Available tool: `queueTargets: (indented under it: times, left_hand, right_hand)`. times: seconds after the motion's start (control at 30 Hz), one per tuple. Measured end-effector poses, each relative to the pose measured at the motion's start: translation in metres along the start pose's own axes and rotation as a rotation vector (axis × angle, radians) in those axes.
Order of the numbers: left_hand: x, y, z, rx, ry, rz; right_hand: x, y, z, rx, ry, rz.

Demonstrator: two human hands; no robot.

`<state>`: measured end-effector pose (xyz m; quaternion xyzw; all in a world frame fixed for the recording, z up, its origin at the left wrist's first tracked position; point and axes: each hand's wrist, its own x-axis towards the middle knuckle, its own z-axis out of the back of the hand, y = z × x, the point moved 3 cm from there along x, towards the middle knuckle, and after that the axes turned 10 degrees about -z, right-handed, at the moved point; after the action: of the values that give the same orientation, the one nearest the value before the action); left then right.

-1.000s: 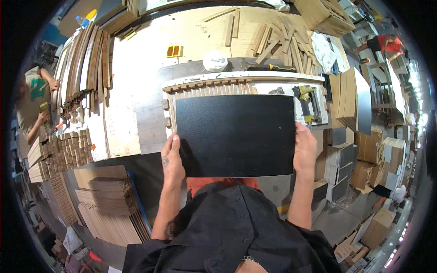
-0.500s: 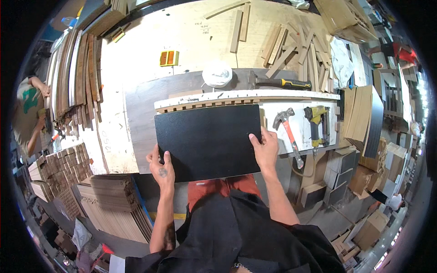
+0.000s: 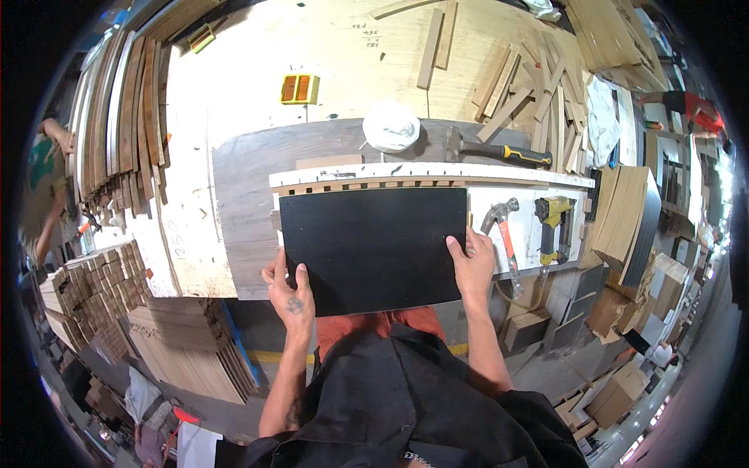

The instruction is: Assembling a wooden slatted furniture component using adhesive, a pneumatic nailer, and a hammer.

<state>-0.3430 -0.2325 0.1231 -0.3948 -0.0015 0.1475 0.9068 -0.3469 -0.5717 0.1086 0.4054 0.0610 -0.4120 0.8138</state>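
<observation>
A black rectangular panel [image 3: 374, 249] lies level in front of me, its far edge along a slotted wooden strip [image 3: 390, 184] on the workbench. My left hand [image 3: 290, 290] grips the panel's left edge, thumb on top. On the opposite edge my right hand [image 3: 473, 261] holds it the same way, thumb on the upper face. The undersides of the panel and the fingers beneath it are hidden. Just right of my right hand lie a claw hammer [image 3: 504, 238] with a red handle and a yellow-and-black nail gun [image 3: 552, 228].
Beyond the strip rest a mallet [image 3: 499, 150] with a black-and-yellow handle, a white round container [image 3: 391, 128] and a yellow box [image 3: 299, 89]. Loose wood strips [image 3: 538, 93] pile at the far right. Board stacks [image 3: 183, 343] stand at left. Other people work at both sides.
In the picture, the panel and both hands sit slightly farther right, as does much of the bench, so my view has shifted. Both hands keep their hold on the panel.
</observation>
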Motion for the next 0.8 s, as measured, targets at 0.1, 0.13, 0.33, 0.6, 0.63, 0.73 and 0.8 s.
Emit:
queueTargets:
  times: [0.1, 0.13, 0.33, 0.6, 0.63, 0.73, 0.8]
  left_hand:
    - [-0.003, 0.004, 0.001, -0.017, -0.002, 0.046]
    - [-0.004, 0.008, 0.004, -0.021, -0.002, 0.084]
    - [-0.002, 0.002, -0.004, 0.001, -0.01, 0.02]
    - [0.006, 0.002, 0.001, 0.007, -0.036, 0.079]
    - [0.007, 0.004, -0.001, 0.016, -0.026, 0.065]
    - [0.007, 0.002, -0.005, 0.006, -0.027, 0.051]
    - [0.007, 0.002, -0.004, 0.013, -0.023, 0.072]
  right_hand:
    - [0.001, 0.009, 0.001, -0.045, 0.022, 0.01]
    - [0.001, 0.012, 0.0, -0.099, 0.038, 0.011]
    - [0.005, 0.0, 0.004, -0.132, 0.017, 0.012]
    - [-0.001, 0.015, 0.0, -0.232, 0.035, 0.051]
    - [-0.002, 0.016, 0.0, -0.223, 0.032, 0.037]
    - [-0.002, 0.014, 0.001, -0.182, 0.026, 0.017]
    - [-0.002, 0.015, -0.002, -0.18, 0.026, 0.017]
